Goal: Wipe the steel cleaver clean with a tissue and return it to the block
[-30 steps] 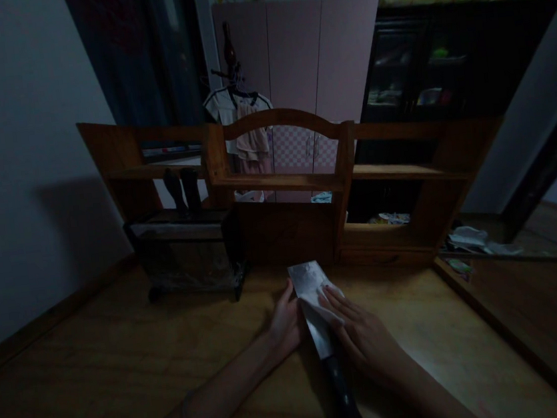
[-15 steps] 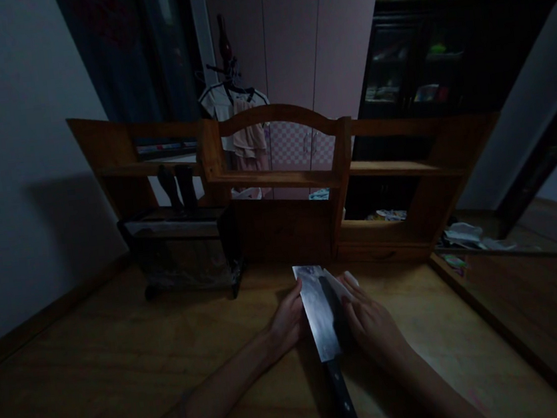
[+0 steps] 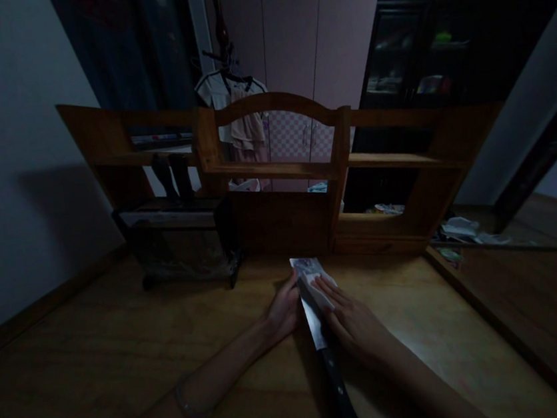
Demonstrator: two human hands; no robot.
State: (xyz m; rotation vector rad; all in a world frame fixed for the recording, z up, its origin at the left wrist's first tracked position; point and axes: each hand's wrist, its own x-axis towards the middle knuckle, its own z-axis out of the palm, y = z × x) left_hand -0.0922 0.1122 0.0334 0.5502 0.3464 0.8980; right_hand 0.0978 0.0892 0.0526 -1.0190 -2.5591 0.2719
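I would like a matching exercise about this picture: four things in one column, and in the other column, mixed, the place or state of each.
1. left hand
2. right hand
3. knife handle
4. knife rack

A. black with light dots
B. on the table, left of both hands
C. at the blade's left edge
D. on a white wipe

Pairs: 1-C, 2-D, 3-A, 4-B

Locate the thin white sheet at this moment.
In the head view, the thin white sheet is below and slightly right of centre, under the right hand, against the blade of the black-handled silver metal cleaver.
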